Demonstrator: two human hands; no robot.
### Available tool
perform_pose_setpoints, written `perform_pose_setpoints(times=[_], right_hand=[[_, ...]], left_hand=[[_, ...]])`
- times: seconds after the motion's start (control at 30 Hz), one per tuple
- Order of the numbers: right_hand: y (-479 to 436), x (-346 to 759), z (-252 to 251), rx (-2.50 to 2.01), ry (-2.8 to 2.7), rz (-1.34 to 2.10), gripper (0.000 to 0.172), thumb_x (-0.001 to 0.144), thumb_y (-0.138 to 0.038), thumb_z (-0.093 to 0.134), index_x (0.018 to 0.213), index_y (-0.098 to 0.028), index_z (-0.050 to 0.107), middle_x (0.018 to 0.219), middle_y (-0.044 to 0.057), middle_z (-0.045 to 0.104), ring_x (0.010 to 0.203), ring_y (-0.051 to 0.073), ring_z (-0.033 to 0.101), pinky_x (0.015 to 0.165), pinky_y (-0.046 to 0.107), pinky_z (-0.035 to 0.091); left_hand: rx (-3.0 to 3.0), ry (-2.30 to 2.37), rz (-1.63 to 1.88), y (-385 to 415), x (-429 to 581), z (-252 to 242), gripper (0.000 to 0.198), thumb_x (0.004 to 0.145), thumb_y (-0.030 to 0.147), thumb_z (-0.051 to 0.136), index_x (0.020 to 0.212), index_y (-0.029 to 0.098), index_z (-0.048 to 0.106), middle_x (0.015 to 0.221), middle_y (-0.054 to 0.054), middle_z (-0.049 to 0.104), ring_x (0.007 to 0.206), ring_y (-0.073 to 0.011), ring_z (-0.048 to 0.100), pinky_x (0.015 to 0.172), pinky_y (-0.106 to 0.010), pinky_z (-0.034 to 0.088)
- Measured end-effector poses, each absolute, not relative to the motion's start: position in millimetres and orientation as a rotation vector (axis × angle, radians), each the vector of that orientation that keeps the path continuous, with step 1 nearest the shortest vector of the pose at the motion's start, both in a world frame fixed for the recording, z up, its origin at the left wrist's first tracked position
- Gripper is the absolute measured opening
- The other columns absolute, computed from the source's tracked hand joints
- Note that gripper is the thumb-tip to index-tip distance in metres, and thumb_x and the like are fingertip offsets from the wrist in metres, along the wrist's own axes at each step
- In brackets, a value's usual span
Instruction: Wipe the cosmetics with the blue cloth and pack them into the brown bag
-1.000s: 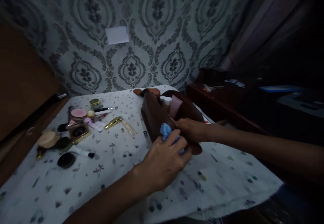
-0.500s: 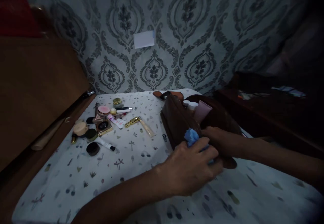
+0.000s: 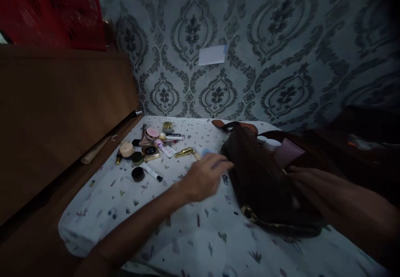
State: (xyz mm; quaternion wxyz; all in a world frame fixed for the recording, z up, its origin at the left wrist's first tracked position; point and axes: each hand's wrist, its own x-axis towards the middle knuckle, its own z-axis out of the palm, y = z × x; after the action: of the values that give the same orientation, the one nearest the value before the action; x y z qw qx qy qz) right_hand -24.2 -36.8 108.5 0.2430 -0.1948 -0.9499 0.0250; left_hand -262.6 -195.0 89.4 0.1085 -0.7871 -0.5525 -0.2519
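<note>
My left hand (image 3: 203, 178) is over the table beside the bag, fingers closed. A crumpled blue thing (image 3: 206, 152), blurred, shows at its far side; most of it is hidden by the fingers. My right hand (image 3: 331, 191) holds the rim of a dark brown bag (image 3: 259, 177) at its opening, the fingertips partly out of sight. White-capped containers (image 3: 271, 144) and a pink tube (image 3: 289, 152) stick out of the bag. Left of the bag, near my left hand, lies a gold lipstick-like tube (image 3: 185, 152).
Several cosmetics lie to the left on the patterned table cover (image 3: 200, 235), among them a pink compact (image 3: 152, 133), a black jar (image 3: 138, 174) and a white tube (image 3: 151, 171). A wooden cabinet (image 3: 62, 114) bearing a red basket (image 3: 75, 14) borders the left side.
My left hand has moved left, away from the bag's opening, with the blue thing. My right hand remains at the bag's rim, and the bag's front has come into view. The view has shifted left.
</note>
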Motion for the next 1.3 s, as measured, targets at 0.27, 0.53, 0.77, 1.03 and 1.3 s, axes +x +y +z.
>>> perform_pose_setpoints(times=[0.27,0.53,0.77,1.03,1.3], right_hand=[[-130,-56,102,-0.214,-2.318,0.1,0.03,0.092,-0.02,0.053,0.119,-0.034,0.054,0.107,0.01,0.068,0.095,0.024,0.069,0.078,0.038,0.059],[-174,-143,60,0.083,-2.482,0.722,0.023,0.095,-0.012,0.042,0.102,-0.021,0.063,0.088,0.007,0.07,0.082,0.02,0.067,0.073,0.032,0.056],[-172,-184,23,-0.358,-2.283,1.357,0.018,0.09,-0.025,0.05,0.09,-0.018,0.066,0.082,0.004,0.07,0.073,0.017,0.065,0.067,0.029,0.053],[-155,-189,0,-0.536,-2.069,1.494,0.019,0.082,-0.025,0.057,0.099,-0.019,0.062,0.09,0.004,0.065,0.083,0.018,0.064,0.072,0.03,0.054],[-157,-180,1,-0.604,-2.193,1.276,0.054,0.076,-0.019,0.069,0.127,-0.021,0.051,0.112,0.008,0.055,0.094,0.02,0.061,0.08,0.035,0.056]], left_hand=[[-1.246,-2.62,-0.324,-227,-400,70,0.042,0.089,0.007,0.038,0.128,0.01,0.051,0.131,-0.023,0.055,0.124,-0.0331,0.051,0.092,-0.047,0.051],[-1.064,-2.725,-0.208,-242,-430,49,0.041,0.096,0.032,0.04,0.126,0.008,0.053,0.129,-0.028,0.058,0.123,-0.0387,0.053,0.096,-0.054,0.046],[-1.225,-2.703,-0.194,-247,-434,57,0.042,0.097,0.039,0.038,0.125,0.013,0.057,0.131,-0.024,0.06,0.121,-0.0383,0.056,0.092,-0.049,0.048],[-1.734,-2.618,-0.337,-231,-397,55,0.04,0.098,0.047,0.037,0.116,0.023,0.062,0.105,-0.01,0.074,0.1,-0.0279,0.067,0.083,-0.034,0.048],[-2.065,-2.565,-1.011,-224,-380,52,0.046,0.097,0.053,0.034,0.102,0.018,0.064,0.094,-0.004,0.07,0.089,-0.022,0.064,0.08,-0.028,0.046]])
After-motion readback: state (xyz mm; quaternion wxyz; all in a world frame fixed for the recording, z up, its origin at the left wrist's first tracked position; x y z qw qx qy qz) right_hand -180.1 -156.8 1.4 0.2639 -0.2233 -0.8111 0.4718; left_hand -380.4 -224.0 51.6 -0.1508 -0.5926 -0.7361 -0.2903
